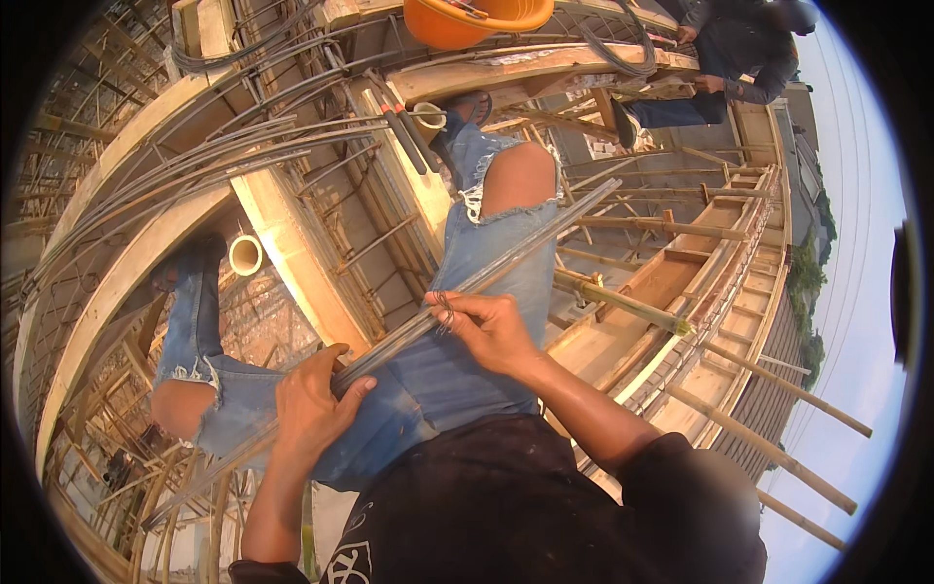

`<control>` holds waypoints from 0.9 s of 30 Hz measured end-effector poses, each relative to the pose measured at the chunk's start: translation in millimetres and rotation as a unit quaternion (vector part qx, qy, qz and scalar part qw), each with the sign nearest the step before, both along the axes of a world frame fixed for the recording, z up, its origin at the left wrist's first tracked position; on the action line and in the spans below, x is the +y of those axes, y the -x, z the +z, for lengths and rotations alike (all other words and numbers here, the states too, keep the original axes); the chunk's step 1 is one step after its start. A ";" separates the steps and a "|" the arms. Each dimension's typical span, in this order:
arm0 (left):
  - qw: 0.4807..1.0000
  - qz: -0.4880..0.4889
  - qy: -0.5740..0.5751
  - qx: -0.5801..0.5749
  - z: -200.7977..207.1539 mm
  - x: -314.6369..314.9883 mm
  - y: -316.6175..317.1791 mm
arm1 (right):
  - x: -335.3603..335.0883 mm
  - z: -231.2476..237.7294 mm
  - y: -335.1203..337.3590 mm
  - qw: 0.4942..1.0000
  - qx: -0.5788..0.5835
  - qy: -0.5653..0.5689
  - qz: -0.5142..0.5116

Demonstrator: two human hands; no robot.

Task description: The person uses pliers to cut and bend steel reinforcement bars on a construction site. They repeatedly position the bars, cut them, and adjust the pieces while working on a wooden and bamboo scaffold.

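A bundle of thin grey metal rods (530, 251) lies aslant across my thighs, from the lower left up to the right. My left hand (316, 397) is closed around the bundle near its middle, thumb on the near side. Farther up the rods, my right hand (489, 331) pinches a small tangle of thin dark tie wire (445, 310) against the bundle. Just how the wire passes around the rods cannot be made out. Beyond my lap, a tool with two long black handles (410, 138) rests on a wooden board.
I sit astride timber formwork (292, 255) with steel reinforcement inside. Long loose rods (199, 175) lie at the left. Pale pipe ends (245, 255) stick up between boards. An orange basin (457, 27) stands ahead. Another person (744, 54) is at the far right, near wooden poles (632, 302) and open drops.
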State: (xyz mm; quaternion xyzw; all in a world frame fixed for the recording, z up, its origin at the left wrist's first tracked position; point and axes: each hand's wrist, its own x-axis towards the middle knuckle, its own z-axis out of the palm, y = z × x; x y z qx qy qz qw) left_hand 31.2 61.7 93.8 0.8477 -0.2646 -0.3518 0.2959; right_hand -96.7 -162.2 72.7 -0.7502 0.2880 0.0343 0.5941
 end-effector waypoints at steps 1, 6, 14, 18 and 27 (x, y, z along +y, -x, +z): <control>0.999 -0.026 0.025 0.007 0.9 -22.0 -0.9 | -0.4 1.1 -0.6 1.000 0.005 -0.003 -0.004; 0.975 -0.163 -0.013 0.149 -26.1 -96.4 -7.6 | -11.5 -1.6 -3.8 1.000 -0.008 0.015 0.025; 0.974 -0.177 -0.042 0.137 -29.8 -99.8 -2.4 | -8.8 67.7 58.1 0.883 0.285 -0.337 -0.161; 0.979 -0.157 -0.020 0.125 -32.0 -96.2 0.7 | -6.0 71.3 70.6 0.814 0.384 -0.407 -0.158; 0.977 -0.153 -0.079 0.126 -18.1 -100.6 -2.3 | -0.5 70.5 64.7 0.791 0.408 -0.429 -0.155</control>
